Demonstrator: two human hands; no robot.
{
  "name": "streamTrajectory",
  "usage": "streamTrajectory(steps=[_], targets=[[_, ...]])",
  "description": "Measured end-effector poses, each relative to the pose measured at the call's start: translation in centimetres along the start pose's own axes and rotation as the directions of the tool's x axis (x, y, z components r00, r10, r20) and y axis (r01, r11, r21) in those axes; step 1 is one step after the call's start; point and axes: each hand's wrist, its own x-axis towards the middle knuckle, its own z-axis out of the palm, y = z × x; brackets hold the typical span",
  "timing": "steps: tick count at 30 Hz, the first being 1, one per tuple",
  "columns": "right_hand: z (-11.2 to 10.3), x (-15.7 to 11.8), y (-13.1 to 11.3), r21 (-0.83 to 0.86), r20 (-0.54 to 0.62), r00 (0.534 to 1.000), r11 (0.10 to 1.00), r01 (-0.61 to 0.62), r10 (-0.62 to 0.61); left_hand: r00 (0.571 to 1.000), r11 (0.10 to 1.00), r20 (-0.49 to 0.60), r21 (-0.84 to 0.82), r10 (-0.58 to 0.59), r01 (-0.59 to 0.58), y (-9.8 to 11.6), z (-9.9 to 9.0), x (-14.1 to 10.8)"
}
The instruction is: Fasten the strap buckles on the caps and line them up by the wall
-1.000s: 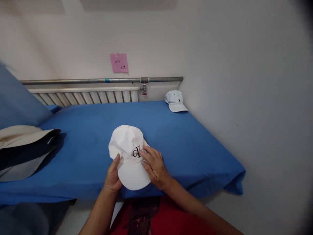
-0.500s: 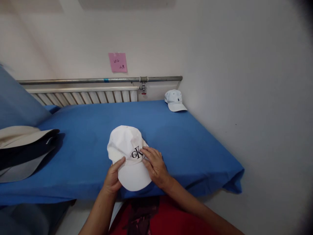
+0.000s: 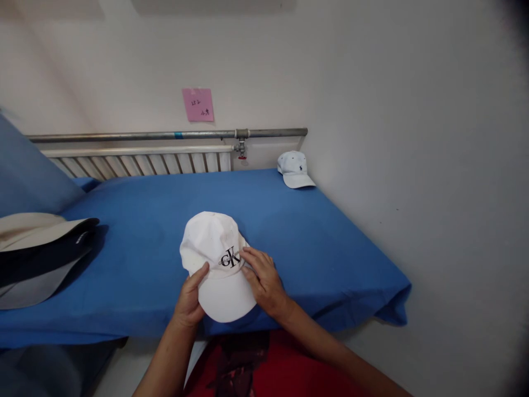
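Observation:
A white baseball cap [image 3: 211, 237] with a black letter logo on its front is tilted above the front part of the blue-covered table, its brim pointing down toward me. My left hand [image 3: 190, 300] grips its left side, thumb on top near the brim and the other fingers hidden underneath. On the right side, my right hand [image 3: 266, 284] is closed lightly on the cap beside the logo, fingertips against the crown and thumb by the brim. A pale cap [image 3: 294, 165] with a small dark emblem rests at the far right corner of the table.
Stacked caps [image 3: 45, 256] in beige, dark navy and grey lie at the left. The blue cloth [image 3: 152, 215] hangs over the front edge. Behind stand a white radiator [image 3: 140, 163] and a metal pipe [image 3: 136, 137], below a pink note [image 3: 198, 105]. A wall [image 3: 433, 182] borders the right side.
The cap and both hands stay almost in place. The fingertips of my right hand have shifted slightly right, off the logo's edge, uncovering more of it.

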Motion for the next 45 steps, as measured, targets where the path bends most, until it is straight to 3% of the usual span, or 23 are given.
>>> streamTrajectory(steps=[7, 16, 22, 30, 36, 40, 45], targets=[[-0.1, 0.0, -0.2, -0.012, 0.008, 1.0, 1.0, 0.016, -0.016, 0.999, 1.0, -0.043, -0.009, -0.031, 0.03, 0.1, 0.4, -0.1], [-0.3, -0.2, -0.5, -0.033, 0.018, 0.998, 0.997, 0.062, -0.062, 0.997, 0.996, 0.016, -0.04, -0.079, 0.08, 0.1, 0.3, -0.1], [-0.7, -0.2, -0.9, -0.064, 0.062, 0.982, 0.981, 0.182, -0.178, 0.997, 0.996, -0.026, -0.035, -0.078, 0.077, 0.3, 0.8, -0.4], [-0.7, -0.2, -1.0, -0.041, 0.073, 0.989, 0.991, 0.128, -0.125, 0.991, 0.99, -0.013, -0.045, -0.133, 0.132, 0.6, 1.4, -0.7], [-0.6, -0.3, -0.8, -0.029, 0.035, 0.985, 0.985, 0.168, -0.167, 0.993, 0.992, 0.022, -0.059, -0.112, 0.113, 0.5, 1.0, -0.5], [-0.7, -0.3, -0.9, -0.036, 0.067, 0.972, 0.973, 0.227, -0.224, 0.992, 0.989, 0.04, -0.083, -0.123, 0.126, 0.3, 0.4, -0.2], [-0.7, -0.3, -1.0, -0.048, 0.086, 0.974, 0.975, 0.216, -0.212, 0.987, 0.988, 0.108, -0.083, -0.123, 0.132, 0.1, -0.3, 0.2]])
